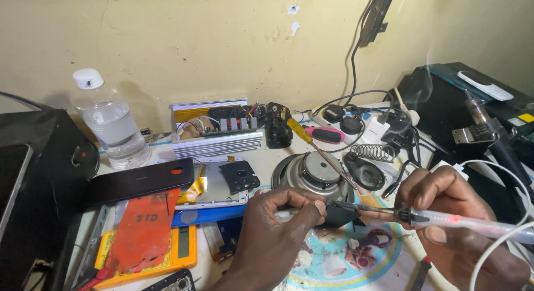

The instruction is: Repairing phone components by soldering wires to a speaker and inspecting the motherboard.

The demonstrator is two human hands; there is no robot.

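My right hand (453,213) grips a translucent white soldering iron (473,223) whose thin tip points left toward a small black part (337,214). My left hand (278,227) pinches something small at that part, fingertips almost touching the iron's tip; what it holds is hidden by the fingers. Both hands hover over a round blue-rimmed mat (356,266). A thin wisp of smoke rises at the right.
A round speaker (311,171) and a screwdriver with a yellow handle (311,142) lie just behind the hands. An opened phone (222,182), a black phone (136,181), a yellow multimeter (178,249), a water bottle (108,121) and a finned metal amplifier (217,134) stand left; plugs, cables and a black box crowd the right.
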